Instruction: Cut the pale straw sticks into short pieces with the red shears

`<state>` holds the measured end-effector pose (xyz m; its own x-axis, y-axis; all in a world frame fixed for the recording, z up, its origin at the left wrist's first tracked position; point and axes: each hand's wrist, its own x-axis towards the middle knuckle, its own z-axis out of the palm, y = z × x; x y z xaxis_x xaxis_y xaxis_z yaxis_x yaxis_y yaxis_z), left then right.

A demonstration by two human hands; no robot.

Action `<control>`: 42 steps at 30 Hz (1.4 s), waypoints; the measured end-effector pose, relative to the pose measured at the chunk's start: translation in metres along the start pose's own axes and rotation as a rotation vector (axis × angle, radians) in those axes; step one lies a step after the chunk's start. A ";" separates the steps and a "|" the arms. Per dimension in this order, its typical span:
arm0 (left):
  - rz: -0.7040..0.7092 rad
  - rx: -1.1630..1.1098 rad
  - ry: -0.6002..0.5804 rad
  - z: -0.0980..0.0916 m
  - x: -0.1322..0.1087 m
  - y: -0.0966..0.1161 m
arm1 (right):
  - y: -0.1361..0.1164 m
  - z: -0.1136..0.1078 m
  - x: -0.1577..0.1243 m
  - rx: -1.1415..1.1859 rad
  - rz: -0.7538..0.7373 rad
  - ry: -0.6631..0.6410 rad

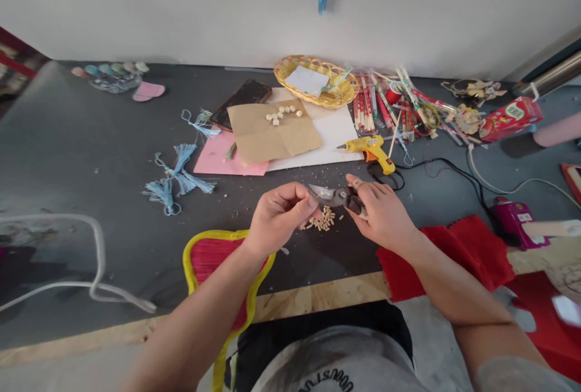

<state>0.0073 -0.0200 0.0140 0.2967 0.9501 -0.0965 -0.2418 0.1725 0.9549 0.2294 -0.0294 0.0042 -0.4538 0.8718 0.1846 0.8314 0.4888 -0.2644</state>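
Observation:
My right hand (379, 207) is closed around the handles of a pair of pruning shears (333, 196), whose blades point left. My left hand (284, 213) is closed in a pinch at the tips of the blades. Whatever sits between its thumb and forefinger is too small to make out. Below the shears, a pile of short wooden pegs (323, 220) lies on the dark table (149, 114). Behind the hands, several small pale pieces (284, 115) rest on a sheet of brown paper (272, 144).
A yellow glue gun (374, 151) lies behind my right hand. A wicker basket (318, 98) stands at the back. Blue tassels (179, 174) lie left, red cloth (467, 253) right. A red item with yellow edging (213, 259) is under my left forearm.

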 end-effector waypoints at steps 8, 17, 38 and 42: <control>-0.057 -0.153 -0.052 0.007 -0.004 0.002 | -0.001 -0.010 -0.002 -0.061 0.032 -0.126; -0.266 -0.370 -0.186 0.002 -0.001 0.007 | 0.001 -0.010 0.002 -0.013 -0.018 -0.129; -0.074 0.047 -0.040 -0.001 -0.003 0.003 | 0.006 -0.010 0.002 -0.050 0.026 -0.151; -0.178 -0.153 -0.112 -0.001 -0.002 0.003 | 0.005 -0.011 0.000 0.004 0.011 -0.157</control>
<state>0.0047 -0.0210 0.0170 0.4458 0.8678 -0.2195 -0.3111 0.3801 0.8710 0.2368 -0.0272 0.0134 -0.4899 0.8712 0.0314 0.8352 0.4794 -0.2695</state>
